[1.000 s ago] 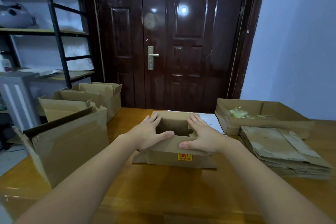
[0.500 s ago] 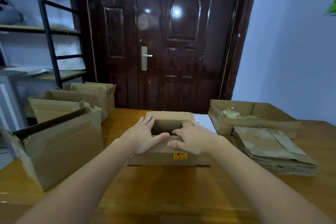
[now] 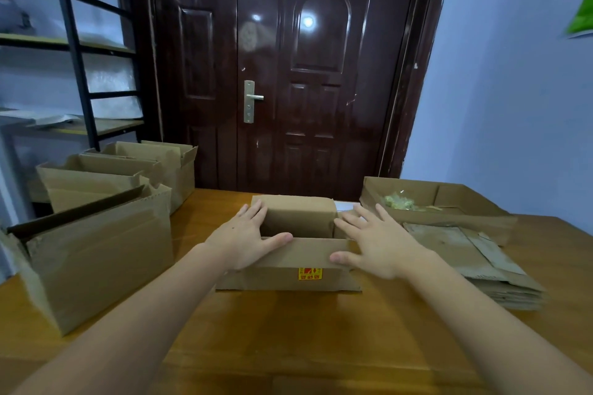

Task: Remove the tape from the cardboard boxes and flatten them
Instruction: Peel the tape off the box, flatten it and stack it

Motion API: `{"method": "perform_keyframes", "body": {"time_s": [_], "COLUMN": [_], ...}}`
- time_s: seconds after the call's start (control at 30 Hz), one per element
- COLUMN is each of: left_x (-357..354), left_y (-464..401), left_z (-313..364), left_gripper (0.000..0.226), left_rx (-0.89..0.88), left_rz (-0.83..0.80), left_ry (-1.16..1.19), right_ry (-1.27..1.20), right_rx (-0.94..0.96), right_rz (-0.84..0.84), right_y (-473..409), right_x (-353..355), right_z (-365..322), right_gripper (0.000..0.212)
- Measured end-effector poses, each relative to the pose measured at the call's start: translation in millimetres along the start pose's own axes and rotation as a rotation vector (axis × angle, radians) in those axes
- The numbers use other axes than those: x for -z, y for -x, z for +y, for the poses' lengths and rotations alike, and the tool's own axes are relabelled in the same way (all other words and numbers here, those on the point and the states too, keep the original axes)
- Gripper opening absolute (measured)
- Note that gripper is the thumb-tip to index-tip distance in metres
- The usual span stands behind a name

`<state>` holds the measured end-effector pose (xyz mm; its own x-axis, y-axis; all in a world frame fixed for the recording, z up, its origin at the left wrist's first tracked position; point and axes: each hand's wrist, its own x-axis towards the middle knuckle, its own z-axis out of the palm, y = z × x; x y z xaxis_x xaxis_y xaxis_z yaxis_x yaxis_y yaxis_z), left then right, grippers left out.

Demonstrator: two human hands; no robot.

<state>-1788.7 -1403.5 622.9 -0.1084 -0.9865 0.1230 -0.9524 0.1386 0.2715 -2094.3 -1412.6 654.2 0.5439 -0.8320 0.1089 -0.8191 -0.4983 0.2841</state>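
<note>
A small open cardboard box (image 3: 288,263) with a yellow-and-red sticker on its near side sits mid-table on the wooden table (image 3: 288,330). My left hand (image 3: 245,239) lies on its left rim with fingers straight and the thumb along the near flap. My right hand (image 3: 372,244) lies flat at the box's right end, fingers spread, thumb touching the near flap. To the right a stack of flattened boxes (image 3: 475,263) lies on the table.
Three upright open boxes stand at the left, the nearest (image 3: 96,253) largest. A shallow cardboard tray (image 3: 449,212) holding crumpled tape sits at the back right. A dark door (image 3: 288,74) is behind the table and a metal shelf (image 3: 73,51) at the left.
My right hand has shifted from the box's near middle to its right end with fingers spread. The box's opening looks wider. The left hand stays on the left rim.
</note>
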Motion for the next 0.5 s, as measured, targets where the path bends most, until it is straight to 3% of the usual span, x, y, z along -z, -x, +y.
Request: {"method": "perform_keyframes", "body": {"time_s": [0.27, 0.5], "left_x": [-1.8, 2.1], "left_y": [6.6, 20.2], "left_z": [2.8, 8.4], "left_gripper": [0.118, 0.098], "left_rx": [-0.022, -0.042], "left_rz": [0.034, 0.080], "left_ry": [0.053, 0.202], "right_ry": [-0.774, -0.677], "right_rx": [-0.169, -0.185], "right_rz": [0.036, 0.106], "right_y": [9.5, 5.7], "right_x": [-34.2, -37.3], "right_z": [-32.4, -23.3], "right_gripper": [0.084, 0.087]}}
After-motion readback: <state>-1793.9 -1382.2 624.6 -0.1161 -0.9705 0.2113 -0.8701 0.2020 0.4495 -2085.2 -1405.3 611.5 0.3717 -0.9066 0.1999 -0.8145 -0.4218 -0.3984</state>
